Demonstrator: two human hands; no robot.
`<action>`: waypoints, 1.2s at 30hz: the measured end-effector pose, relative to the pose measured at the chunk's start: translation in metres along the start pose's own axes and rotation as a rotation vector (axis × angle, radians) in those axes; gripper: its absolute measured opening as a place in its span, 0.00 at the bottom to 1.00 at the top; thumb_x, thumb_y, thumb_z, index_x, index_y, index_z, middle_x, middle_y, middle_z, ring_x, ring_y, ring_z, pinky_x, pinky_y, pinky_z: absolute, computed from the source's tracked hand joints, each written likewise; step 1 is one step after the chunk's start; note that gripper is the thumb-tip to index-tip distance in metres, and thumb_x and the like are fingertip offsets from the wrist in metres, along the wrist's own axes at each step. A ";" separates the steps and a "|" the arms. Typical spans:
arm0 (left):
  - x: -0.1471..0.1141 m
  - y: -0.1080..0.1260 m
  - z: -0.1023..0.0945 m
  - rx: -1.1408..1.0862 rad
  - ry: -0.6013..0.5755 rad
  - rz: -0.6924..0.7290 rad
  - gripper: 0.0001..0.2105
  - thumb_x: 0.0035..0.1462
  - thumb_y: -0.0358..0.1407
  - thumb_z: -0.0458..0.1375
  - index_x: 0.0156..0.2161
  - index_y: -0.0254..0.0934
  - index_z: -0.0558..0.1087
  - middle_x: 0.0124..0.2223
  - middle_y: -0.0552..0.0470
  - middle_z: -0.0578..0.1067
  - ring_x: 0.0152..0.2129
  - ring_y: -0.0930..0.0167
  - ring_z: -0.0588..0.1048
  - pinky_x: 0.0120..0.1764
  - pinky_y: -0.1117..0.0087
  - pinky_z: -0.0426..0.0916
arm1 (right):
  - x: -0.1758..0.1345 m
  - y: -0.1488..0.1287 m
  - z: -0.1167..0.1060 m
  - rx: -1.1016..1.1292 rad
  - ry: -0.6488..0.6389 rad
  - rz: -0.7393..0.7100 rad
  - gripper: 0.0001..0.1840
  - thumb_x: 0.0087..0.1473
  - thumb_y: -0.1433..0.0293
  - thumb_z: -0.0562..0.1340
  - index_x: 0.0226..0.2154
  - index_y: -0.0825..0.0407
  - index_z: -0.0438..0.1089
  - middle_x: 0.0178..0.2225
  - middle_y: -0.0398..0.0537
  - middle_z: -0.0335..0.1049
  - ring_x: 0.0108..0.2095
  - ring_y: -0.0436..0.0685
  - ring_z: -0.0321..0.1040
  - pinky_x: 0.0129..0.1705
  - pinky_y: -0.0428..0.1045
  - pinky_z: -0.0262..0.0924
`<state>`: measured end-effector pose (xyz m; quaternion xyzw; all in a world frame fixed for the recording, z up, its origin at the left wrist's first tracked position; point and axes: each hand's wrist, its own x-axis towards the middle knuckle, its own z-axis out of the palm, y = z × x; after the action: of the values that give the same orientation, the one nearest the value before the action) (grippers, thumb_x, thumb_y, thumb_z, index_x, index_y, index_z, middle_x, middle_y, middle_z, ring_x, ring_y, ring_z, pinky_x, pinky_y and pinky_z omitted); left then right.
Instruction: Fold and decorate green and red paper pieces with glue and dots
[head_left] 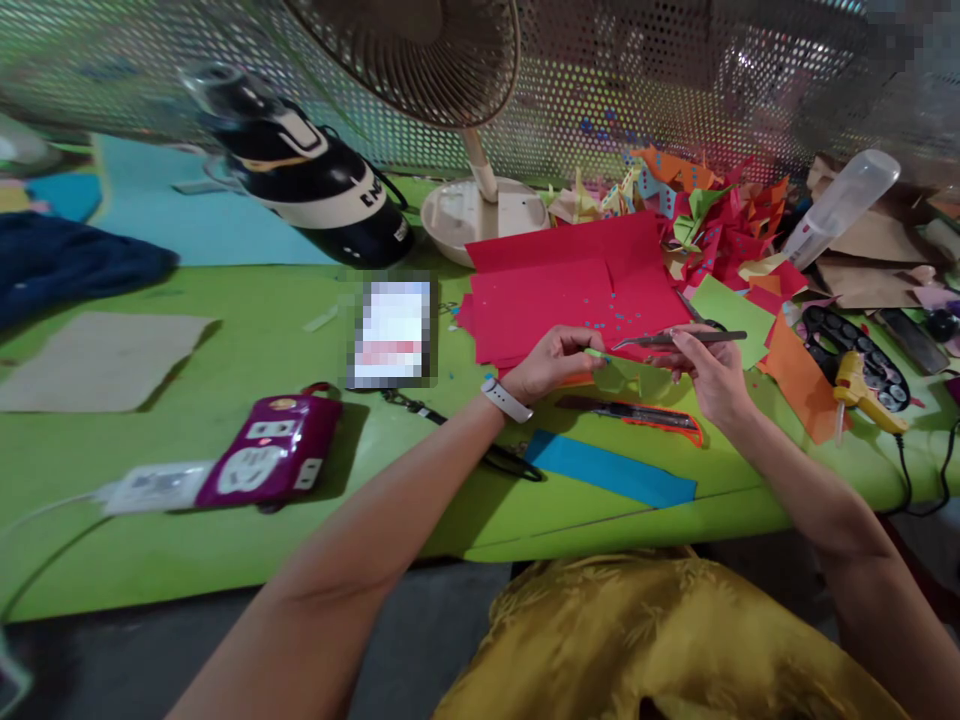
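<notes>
One slim grey pair of tweezers

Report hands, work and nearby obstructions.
Left hand pinching small green piece. Right hand holding tweezers, tips near it. Orange cutter lying close by, untouched.

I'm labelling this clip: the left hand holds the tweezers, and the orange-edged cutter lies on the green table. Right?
Wrong hand: the head view shows the tweezers in the right hand. The orange-edged cutter does lie on the green table.

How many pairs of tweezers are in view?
1: the tweezers in the right hand, tips toward the left hand. Others may be hidden under the paper scraps.
</notes>
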<state>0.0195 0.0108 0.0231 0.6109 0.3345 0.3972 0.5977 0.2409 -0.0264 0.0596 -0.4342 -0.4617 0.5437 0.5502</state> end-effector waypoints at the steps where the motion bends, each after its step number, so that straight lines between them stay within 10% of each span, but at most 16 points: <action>1: 0.000 0.000 0.000 -0.002 0.001 -0.001 0.09 0.43 0.39 0.65 0.26 0.35 0.73 0.25 0.55 0.70 0.23 0.74 0.68 0.28 0.73 0.62 | 0.000 0.000 0.000 0.004 0.001 0.001 0.14 0.46 0.58 0.70 0.31 0.51 0.73 0.27 0.44 0.80 0.24 0.53 0.77 0.18 0.42 0.61; 36: 0.003 -0.003 -0.002 -0.050 -0.040 0.007 0.07 0.43 0.38 0.61 0.26 0.35 0.72 0.25 0.55 0.69 0.24 0.74 0.65 0.30 0.72 0.60 | -0.002 0.004 0.002 -0.048 -0.071 0.031 0.19 0.45 0.53 0.70 0.32 0.50 0.72 0.26 0.44 0.78 0.23 0.52 0.76 0.18 0.43 0.61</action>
<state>0.0191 0.0142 0.0203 0.6048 0.3100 0.3953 0.6180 0.2381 -0.0287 0.0558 -0.4349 -0.4872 0.5557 0.5145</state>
